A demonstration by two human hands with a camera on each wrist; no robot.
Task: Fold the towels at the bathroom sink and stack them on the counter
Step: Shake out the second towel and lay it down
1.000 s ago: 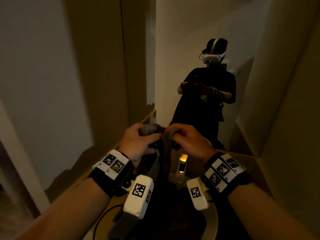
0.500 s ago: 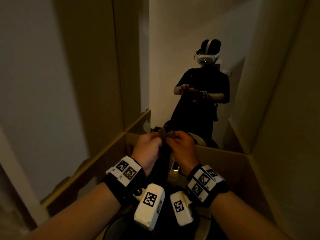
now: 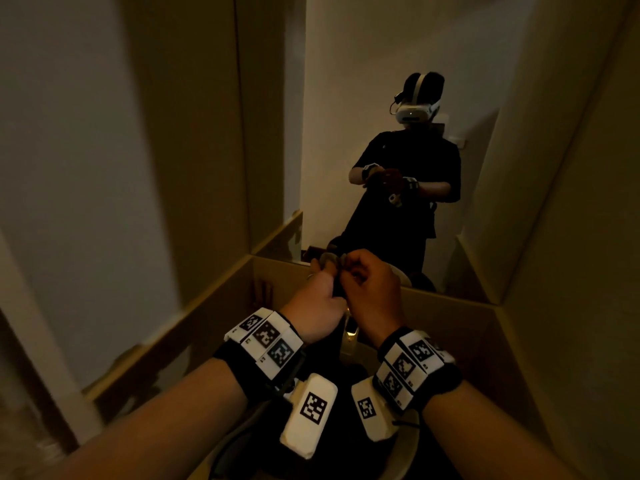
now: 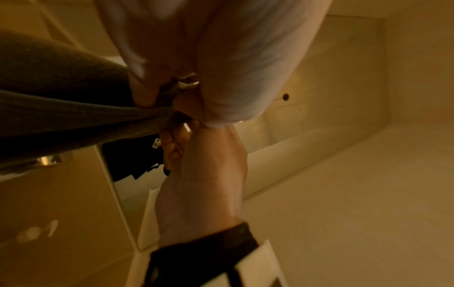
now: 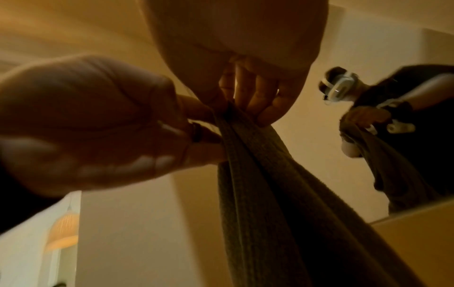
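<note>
- The wrist cameras sit nearest, and between them hangs the towel [image 5: 282, 194], a dark grey-brown terry cloth falling in long vertical folds from the fingers down towards the basin.
- Handling, as a judgement: it looks soft, limp and fairly thick, light enough for fingertips alone, with a nap that should not slip. It will not keep a shape by itself (any fold needs a surface or a second grip to hold it).
- Best place to take it is at the top edge and corners, where both hands already have it; a grip lower down would only bunch the cloth.
- The left hand [image 3: 317, 306] is raised in front of the chest with its fingers curled, pinching the upper edge of the towel between thumb and fingertips; a ring shows on one finger.
- The right hand [image 3: 372, 296] is at the same height and touching the left, knuckles up, its fingers [image 5: 255, 91] likewise closed on the towel's top edge.
- Both forearms angle inwards and up, so the two pinches meet at one point above the sink [image 3: 405, 459].
- Just beyond the hands stands the faucet [image 3: 349, 336], catching a warm glint.
- Farthest off, the mirror [image 3: 363, 98] shows the person holding the hanging cloth; the counter's surface is too dark to make out.
</note>
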